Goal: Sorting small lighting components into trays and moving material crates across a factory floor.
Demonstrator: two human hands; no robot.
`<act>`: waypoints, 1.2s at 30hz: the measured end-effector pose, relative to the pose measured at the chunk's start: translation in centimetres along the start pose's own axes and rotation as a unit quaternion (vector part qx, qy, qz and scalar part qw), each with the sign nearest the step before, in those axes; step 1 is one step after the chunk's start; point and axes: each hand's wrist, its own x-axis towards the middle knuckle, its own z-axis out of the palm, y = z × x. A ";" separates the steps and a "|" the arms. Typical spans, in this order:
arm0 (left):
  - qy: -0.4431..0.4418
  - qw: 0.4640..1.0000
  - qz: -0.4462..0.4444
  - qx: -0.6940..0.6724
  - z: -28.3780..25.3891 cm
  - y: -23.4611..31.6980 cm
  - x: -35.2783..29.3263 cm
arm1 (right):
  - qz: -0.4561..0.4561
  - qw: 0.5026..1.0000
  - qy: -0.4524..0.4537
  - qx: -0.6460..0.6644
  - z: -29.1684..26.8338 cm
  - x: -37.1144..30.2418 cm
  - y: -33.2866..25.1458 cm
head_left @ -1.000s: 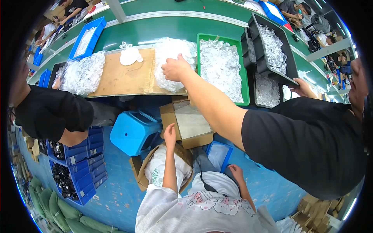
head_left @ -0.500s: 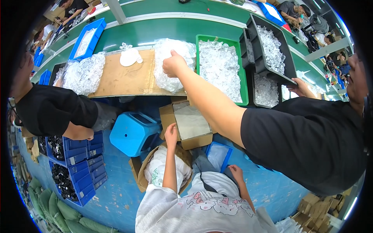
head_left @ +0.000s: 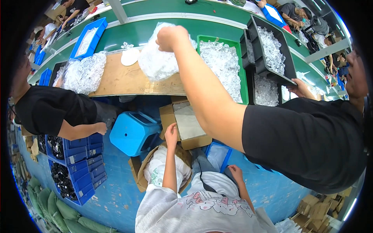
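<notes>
Hanging near carton (head_left: 196, 142) edge, left fingers (head_left: 172, 127) clear of stool (head_left: 131, 133)

Green bench (head_left: 130, 35) bearing a cardboard sheet (head_left: 116, 77), green tray (head_left: 244, 85), blue tray (head_left: 102, 28); blue floor (head_left: 116, 182) bearing a blue stool (head_left: 130, 134), open carton (head_left: 135, 171)

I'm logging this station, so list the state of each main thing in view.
Left hand: raised, empty
Right hand: lowered, grip unclear
Clear plastic bag: bulging, held up by a co-worker's hand
Green tray: filled with clear pieces
Upper black bin: filled, tilted
Carton with grey sheet: flaps open
Blue stool: unoccupied
</notes>
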 end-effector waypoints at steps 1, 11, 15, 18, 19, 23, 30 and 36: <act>-0.001 1.000 -0.001 -0.004 0.0 0.1 0.0 | -0.003 1.000 0.007 -0.005 0.0 -0.1 0.0; 0.004 1.000 0.005 0.008 0.1 0.2 -0.4 | 0.004 1.000 0.001 0.006 -0.1 -0.3 -0.2; 0.004 1.000 0.020 0.009 0.2 0.3 -0.4 | 0.009 1.000 0.002 0.012 -0.1 -0.2 0.0; 0.002 1.000 0.020 0.005 0.2 0.1 -0.4 | 0.017 1.000 -0.002 0.021 -0.1 -0.2 0.0; 0.001 1.000 0.015 0.004 0.2 0.1 -0.4 | 0.017 1.000 -0.001 0.021 -0.1 -0.2 0.0; 0.001 1.000 0.022 0.006 0.2 0.5 -0.6 | 0.020 1.000 -0.008 0.023 -0.2 -0.2 -0.1; -0.009 1.000 0.008 0.003 0.0 0.6 -0.7 | 0.013 1.000 -0.002 0.025 0.0 -0.1 0.0; -0.017 1.000 0.007 0.012 0.0 0.6 -0.7 | 0.004 1.000 0.000 0.030 0.0 0.0 0.1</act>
